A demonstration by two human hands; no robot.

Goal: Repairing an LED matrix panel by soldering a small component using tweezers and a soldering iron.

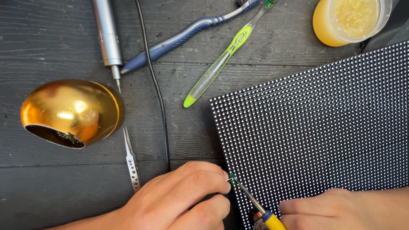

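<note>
Dark, weathered wooden planks form the work surface. Nearest the camera, the left hand rests on the wood with its fingers curled narrow, pinching a tiny green component against the near corner of the black dot-matrix panel. The right hand lies on the panel's near edge, closed around a yellow-handled soldering iron; its tip meets the component right at the left fingertips, likely so that one hand steadies the part while the other applies heat. Just left of the left fingers lie steel tweezers, within easy reach. Beyond them sits a gold dome-shaped holder with metal wool visible in its opening. A black cable runs away from the fingers. Farther off lie a silver pen-shaped tool, a blue toothbrush and a green toothbrush. Farthest right, an amber jar holds a pale, grainy paste.
</note>
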